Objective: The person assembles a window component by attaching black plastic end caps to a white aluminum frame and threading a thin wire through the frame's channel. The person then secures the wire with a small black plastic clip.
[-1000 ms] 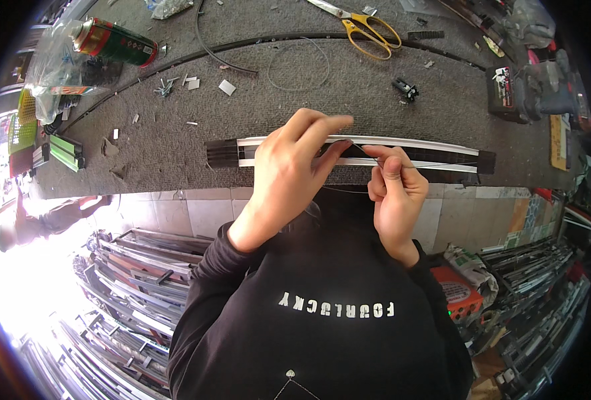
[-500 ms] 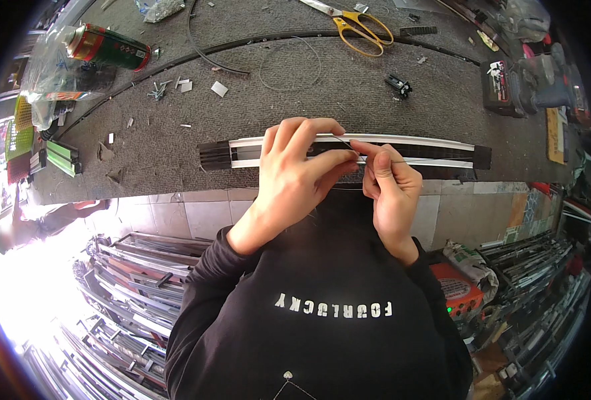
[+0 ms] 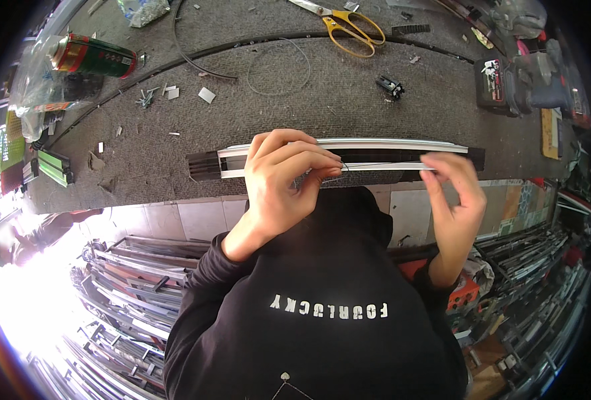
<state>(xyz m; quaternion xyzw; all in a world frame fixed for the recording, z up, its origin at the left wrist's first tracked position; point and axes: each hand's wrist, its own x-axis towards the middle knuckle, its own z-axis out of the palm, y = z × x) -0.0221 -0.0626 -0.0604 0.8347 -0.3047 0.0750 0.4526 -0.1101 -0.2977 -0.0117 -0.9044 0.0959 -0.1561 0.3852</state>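
Note:
A long narrow piece with two silver rails (image 3: 389, 144) and black ends lies along the near edge of the worktable. Over its left half, my left hand (image 3: 279, 173) pinches a thin dark cord (image 3: 347, 166) between thumb and fingers. My right hand (image 3: 457, 200) is out over the right half, its fingertips smeared by motion. Thumb and forefinger there seem to close on the cord's other stretch, which runs faintly between the hands, just above the near rail. My left fingers hide part of the rails.
Farther back lie yellow-handled scissors (image 3: 354, 33), a small black fitting (image 3: 390, 87), a thin looped line (image 3: 309, 67) and a black strip (image 3: 209, 50). A spray can (image 3: 95, 56) is at left, a dark box (image 3: 494, 87) at right. Metal bars (image 3: 135, 280) are stacked below the table.
My right hand has drawn away to the right from my left hand, drawing the cord out. My left hand stays over the rails, its fingers closer together.

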